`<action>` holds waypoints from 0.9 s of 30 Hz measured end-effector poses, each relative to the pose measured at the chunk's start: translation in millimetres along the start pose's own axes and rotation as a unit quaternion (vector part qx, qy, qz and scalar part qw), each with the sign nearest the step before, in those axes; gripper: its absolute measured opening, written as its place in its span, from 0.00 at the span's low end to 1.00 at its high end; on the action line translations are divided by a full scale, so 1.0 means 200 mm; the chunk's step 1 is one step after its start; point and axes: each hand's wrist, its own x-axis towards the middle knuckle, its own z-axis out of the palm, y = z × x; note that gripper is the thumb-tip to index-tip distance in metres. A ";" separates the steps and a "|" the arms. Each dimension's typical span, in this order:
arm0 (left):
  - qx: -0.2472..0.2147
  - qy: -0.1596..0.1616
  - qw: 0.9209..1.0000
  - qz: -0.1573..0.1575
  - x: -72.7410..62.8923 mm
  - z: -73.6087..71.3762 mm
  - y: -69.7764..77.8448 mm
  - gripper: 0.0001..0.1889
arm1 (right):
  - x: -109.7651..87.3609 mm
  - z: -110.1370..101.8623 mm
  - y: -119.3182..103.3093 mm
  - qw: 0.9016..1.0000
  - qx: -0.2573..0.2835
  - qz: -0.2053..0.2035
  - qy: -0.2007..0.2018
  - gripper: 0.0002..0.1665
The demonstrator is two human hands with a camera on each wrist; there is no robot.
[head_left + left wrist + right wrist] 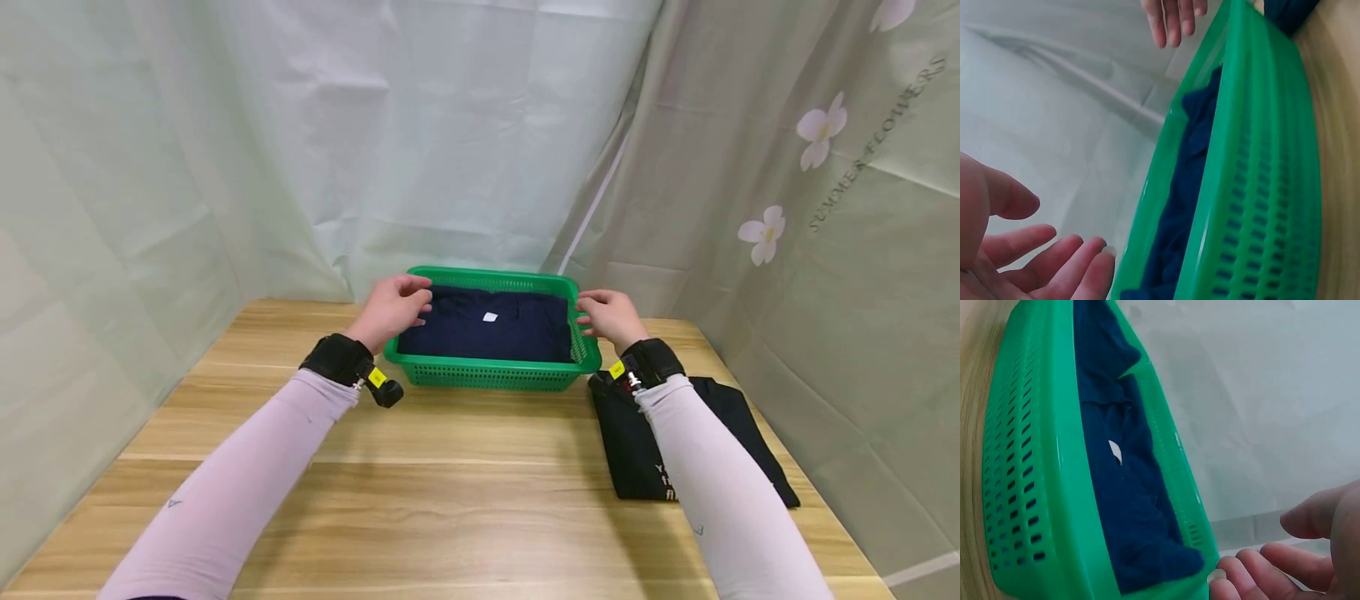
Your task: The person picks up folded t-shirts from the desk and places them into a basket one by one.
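Note:
A green plastic basket with perforated walls stands toward the back of the wooden table. Folded inside it lies a dark navy garment with a small white label showing near its middle. My left hand hovers by the basket's left end, its fingers loosely bent and holding nothing. At the right end is my right hand, likewise relaxed, with thumb and fingers apart. In the right wrist view its fingertips are close to the basket's corner; whether they touch it I cannot tell.
A folded black garment with light lettering lies on the table at the right, partly hidden under my right forearm. Pale curtains hang behind and along both sides of the table.

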 end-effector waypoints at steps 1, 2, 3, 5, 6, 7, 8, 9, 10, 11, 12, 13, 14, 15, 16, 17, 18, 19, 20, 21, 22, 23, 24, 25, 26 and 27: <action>-0.002 -0.004 1.000 0.003 -0.01 0.02 0.00 0.26 | -0.01 -0.01 0.01 1.000 0.000 -0.002 0.002 0.31; -0.001 -0.009 1.000 0.008 -0.02 0.03 0.01 0.26 | -0.02 -0.03 0.01 1.000 0.001 -0.004 0.005 0.31; -0.003 -0.014 1.000 0.011 -0.02 0.05 0.01 0.25 | -0.02 -0.04 0.02 1.000 0.002 -0.005 0.007 0.31; -0.009 -0.022 1.000 0.015 -0.04 0.08 0.02 0.25 | -0.04 -0.06 0.03 1.000 0.005 -0.005 0.009 0.31; -0.013 -0.026 0.999 0.017 -0.05 0.09 0.02 0.24 | -0.05 -0.07 0.04 1.000 0.008 -0.005 0.009 0.31; -0.016 -0.029 0.999 0.019 -0.06 0.11 0.03 0.24 | -0.05 -0.08 0.05 1.000 0.009 -0.005 0.009 0.31; -0.019 -0.035 0.999 0.021 -0.07 0.12 0.03 0.24 | -0.06 -0.08 0.06 1.000 0.012 -0.005 0.009 0.31; -0.024 -0.039 0.999 0.021 -0.08 0.14 0.04 0.24 | -0.06 -0.09 0.06 1.000 0.013 -0.004 0.009 0.31; -0.027 -0.044 0.998 0.023 -0.09 0.15 0.04 0.23 | -0.07 -0.09 0.07 1.000 0.015 -0.003 0.009 0.31; -0.030 -0.049 0.998 0.024 -0.10 0.17 0.05 0.23 | -0.07 -0.10 0.08 1.000 0.014 -0.002 0.009 0.31; -0.033 -0.055 0.998 0.026 -0.11 0.19 0.06 0.23 | -0.07 -0.10 0.08 1.000 0.014 -0.002 0.009 0.31; -0.036 -0.061 0.997 0.028 -0.13 0.20 0.06 0.23 | -0.08 -0.10 0.09 1.000 0.013 -0.001 0.008 0.31; -0.038 -0.067 0.997 0.028 -0.14 0.22 0.07 0.22 | -0.09 -0.11 0.09 1.000 0.012 -0.002 0.008 0.31; -0.040 -0.073 0.996 0.029 -0.14 0.23 0.07 0.22 | -0.09 -0.11 0.10 1.000 0.010 -0.002 0.007 0.31; -0.042 -0.078 0.996 0.030 -0.15 0.25 0.08 0.22 | -0.10 -0.11 0.10 1.000 0.009 -0.004 0.006 0.32; -0.044 -0.084 0.995 0.032 -0.16 0.26 0.08 0.22 | -0.11 -0.12 0.11 1.000 0.008 -0.007 0.006 0.32; -0.046 -0.088 0.994 0.034 -0.16 0.27 0.09 0.22 | -0.12 -0.12 0.11 1.000 0.006 -0.011 0.005 0.32; -0.047 -0.093 0.994 0.035 -0.17 0.29 0.09 0.21 | -0.14 -0.12 0.11 1.000 0.005 -0.013 0.004 0.32; -0.047 -0.096 0.994 0.036 -0.17 0.30 0.10 0.21 | -0.15 -0.13 0.12 1.000 0.004 -0.017 0.004 0.32; -0.047 -0.100 0.993 0.038 -0.18 0.31 0.10 0.21 | -0.16 -0.13 0.12 1.000 0.002 -0.019 0.003 0.32; -0.047 -0.104 0.993 0.039 -0.19 0.32 0.10 0.21 | -0.17 -0.14 0.13 1.000 0.000 -0.021 0.004 0.32; -0.048 -0.109 0.992 0.041 -0.20 0.33 0.11 0.21 | -0.18 -0.14 0.13 1.000 -0.002 -0.021 0.005 0.32; -0.050 -0.113 0.991 0.041 -0.21 0.34 0.11 0.21 | -0.19 -0.15 0.14 1.000 -0.004 -0.021 0.006 0.32; -0.051 -0.118 0.991 0.042 -0.22 0.35 0.12 0.21 | -0.20 -0.16 0.14 1.000 -0.006 -0.021 0.008 0.32; -0.051 -0.125 0.990 0.045 -0.22 0.36 0.12 0.21 | -0.21 -0.17 0.15 1.000 -0.008 -0.021 0.010 0.32; -0.052 -0.132 0.989 0.048 -0.23 0.37 0.12 0.21 | -0.22 -0.18 0.16 1.000 -0.011 -0.021 0.013 0.32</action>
